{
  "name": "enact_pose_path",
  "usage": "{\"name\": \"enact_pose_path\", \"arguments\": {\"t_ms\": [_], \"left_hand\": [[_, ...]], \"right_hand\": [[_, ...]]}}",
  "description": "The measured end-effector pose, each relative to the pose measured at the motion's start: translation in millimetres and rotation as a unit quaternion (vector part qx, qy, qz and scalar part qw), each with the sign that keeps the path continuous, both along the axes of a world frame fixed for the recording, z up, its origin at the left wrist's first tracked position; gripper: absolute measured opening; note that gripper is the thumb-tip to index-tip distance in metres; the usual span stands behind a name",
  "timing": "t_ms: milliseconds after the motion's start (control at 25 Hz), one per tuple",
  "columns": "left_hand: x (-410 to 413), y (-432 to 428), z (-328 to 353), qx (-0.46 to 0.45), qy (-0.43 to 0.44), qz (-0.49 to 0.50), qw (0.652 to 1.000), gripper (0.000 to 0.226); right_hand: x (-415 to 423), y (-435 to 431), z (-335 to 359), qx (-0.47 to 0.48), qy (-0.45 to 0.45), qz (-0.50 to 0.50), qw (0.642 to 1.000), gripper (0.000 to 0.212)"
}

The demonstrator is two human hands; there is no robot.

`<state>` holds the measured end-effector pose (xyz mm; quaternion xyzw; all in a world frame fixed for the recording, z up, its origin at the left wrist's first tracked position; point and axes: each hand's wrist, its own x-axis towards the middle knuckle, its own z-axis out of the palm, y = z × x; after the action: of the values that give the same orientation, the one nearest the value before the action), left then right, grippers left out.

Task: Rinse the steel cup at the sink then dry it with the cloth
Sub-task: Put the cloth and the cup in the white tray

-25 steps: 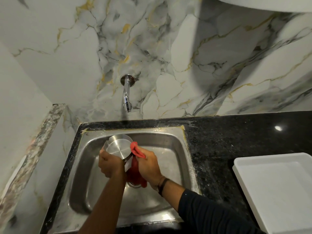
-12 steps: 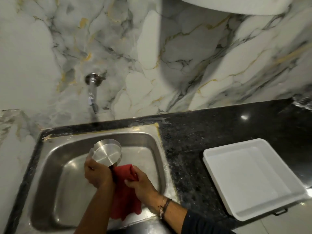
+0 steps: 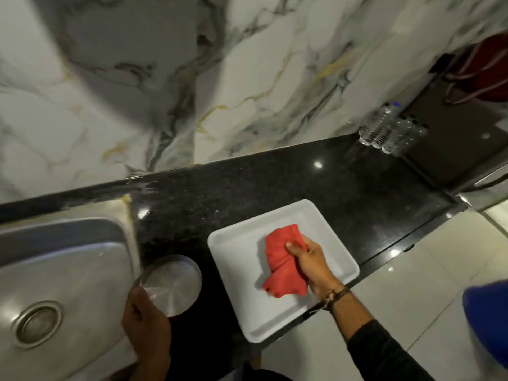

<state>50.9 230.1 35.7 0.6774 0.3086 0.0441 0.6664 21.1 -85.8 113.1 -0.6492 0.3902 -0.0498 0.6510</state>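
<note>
The steel cup (image 3: 171, 284) is held bottom-up over the black counter just right of the sink rim, gripped at its near edge by my left hand (image 3: 145, 323). A red cloth (image 3: 283, 259), bunched, lies on the white tray (image 3: 233, 284). My right hand (image 3: 310, 259) grips the cloth from its right side, thumb on top. The steel sink (image 3: 68, 259) fills the left, its drain (image 3: 37, 324) in view; the tap is out of frame.
Black granite counter (image 3: 275, 182) runs along a marble wall. Several clear plastic bottles (image 3: 384, 130) stand at the far right by a dark appliance (image 3: 450, 149). A blue object (image 3: 489, 320) shows at the right edge. Pale floor tiles lie beyond the counter's front edge.
The view swung right from the sink. My right hand carried the red cloth from the sink onto the white tray. My left hand brought the cup out over the counter.
</note>
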Motion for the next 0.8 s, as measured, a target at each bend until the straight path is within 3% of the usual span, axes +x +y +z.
{"name": "enact_pose_path", "arguments": {"t_ms": [200,280,320,360,440,480,520,560,600,680,720,800], "left_hand": [[-28.4,-106.8,-2.6,0.025,-0.046,-0.074,0.996,0.043],[-36.0,-143.0,-2.8,0.030,-0.037,-0.081,0.996,0.039],[-38.4,-156.5,-0.8,0.025,-0.032,-0.067,0.997,0.039],[-40.8,-167.0,0.9,0.019,-0.031,-0.055,0.998,0.039],[-43.5,-185.3,3.4,0.002,-0.034,-0.050,0.998,0.041],[-44.4,-192.4,3.3,-0.005,-0.035,-0.047,0.998,0.041],[-44.8,-197.9,1.6,-0.007,-0.033,-0.039,0.999,0.040],[-45.0,-202.1,-0.6,-0.002,-0.027,-0.033,0.999,0.038],[-44.6,-206.9,-2.8,0.011,-0.017,-0.031,0.999,0.036],[-43.2,-217.0,-4.2,0.039,0.013,-0.035,0.999,0.028],[-41.5,-222.9,-3.1,0.043,0.026,-0.037,0.998,0.023],[-36.7,-234.7,-3.8,0.053,0.037,-0.039,0.997,0.016]], "right_hand": [[27.5,-132.8,-32.6,0.079,0.095,0.069,0.990,0.035],[45.5,-155.6,-45.6,-0.034,0.162,0.180,0.970,0.037],[51.6,-159.0,-49.1,-0.143,0.209,0.256,0.933,0.040],[54.0,-160.2,-54.7,-0.276,0.243,0.317,0.874,0.043],[50.5,-155.9,-59.7,-0.460,0.267,0.351,0.770,0.046],[48.5,-151.1,-61.7,-0.512,0.264,0.341,0.743,0.050],[45.4,-145.5,-66.7,-0.532,0.240,0.333,0.740,0.053],[40.3,-136.6,-72.0,-0.517,0.195,0.329,0.766,0.051],[33.9,-125.0,-75.9,-0.457,0.136,0.327,0.816,0.045],[20.4,-96.3,-74.7,-0.187,0.081,0.313,0.927,0.027],[13.9,-83.5,-73.2,-0.060,0.080,0.307,0.946,0.022],[7.6,-70.1,-71.8,0.050,0.074,0.270,0.959,0.024]]}}
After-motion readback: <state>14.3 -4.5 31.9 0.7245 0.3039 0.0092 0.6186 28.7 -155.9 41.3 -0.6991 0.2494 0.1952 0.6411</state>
